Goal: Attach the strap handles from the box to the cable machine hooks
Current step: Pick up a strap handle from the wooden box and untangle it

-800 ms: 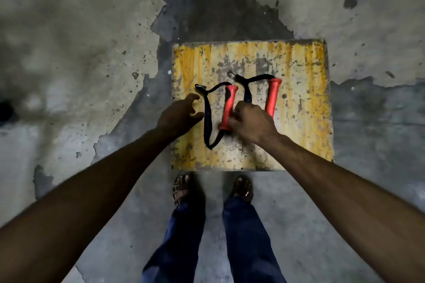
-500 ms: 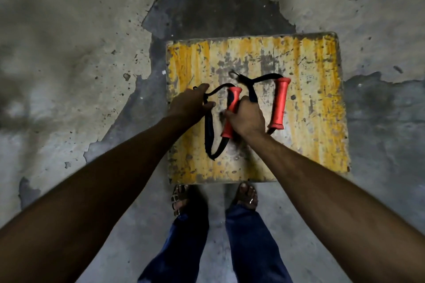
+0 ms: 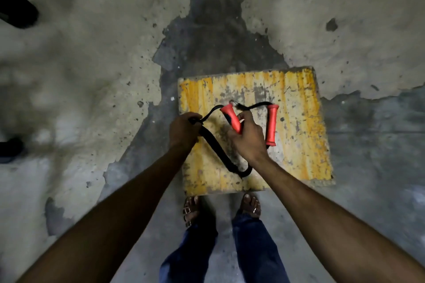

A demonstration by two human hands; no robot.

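Over the yellow box (image 3: 296,135), both hands are busy with one handle. The left hand (image 3: 184,131) has its grip pinched on the black strap (image 3: 216,151); the right hand (image 3: 247,139) has its grip wrapped round the red bar (image 3: 231,117), probably to gather strap and bar together so nothing trails when it is carried to the hooks. The second handle (image 3: 272,125) lies just right of it on the box top, untouched. No hooks or cable machine are in view. The box stands on a patchy, worn concrete floor (image 3: 92,76), dimly lit, with sandalled feet (image 3: 251,207) at its near edge.
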